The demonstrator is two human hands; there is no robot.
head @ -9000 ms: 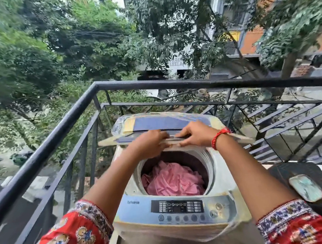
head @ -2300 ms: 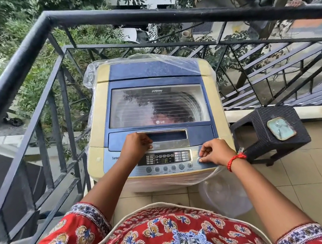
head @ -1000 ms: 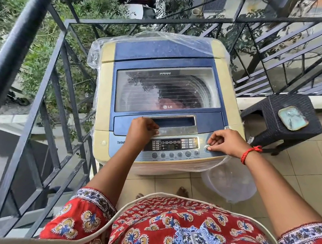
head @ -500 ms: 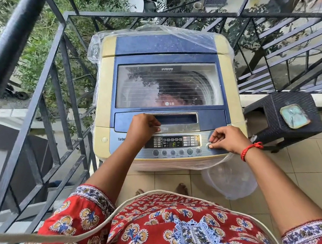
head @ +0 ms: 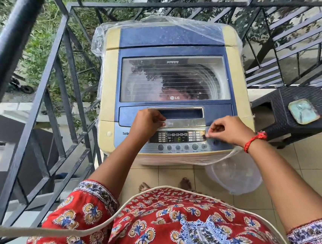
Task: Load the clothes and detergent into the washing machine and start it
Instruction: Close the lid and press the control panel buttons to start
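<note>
The top-loading washing machine (head: 105, 84), cream and blue, stands under a loose clear plastic cover, and its glass lid (head: 173, 77) is down. Reflections on the glass hide the clothes inside. The control panel (head: 177, 138) is lit and its display reads "F". My left hand (head: 146, 123) rests as a loose fist on the left end of the lid's silver handle (head: 185, 119). My right hand (head: 230, 131) hovers with curled fingers at the panel's right end, fingertips touching the indicator block there. No detergent is in view.
A black metal railing (head: 59, 76) runs close along the left and behind the machine. A dark wicker stool (head: 285, 113) with a small teal object (head: 303, 111) stands to the right. A clear plastic tub (head: 236, 175) sits on the tiled floor below the machine's right corner.
The lid, which was open over pink clothes, is now down. In the last second my right hand has lifted from the round button at the row's right end to the indicators above it. My left hand stays.
</note>
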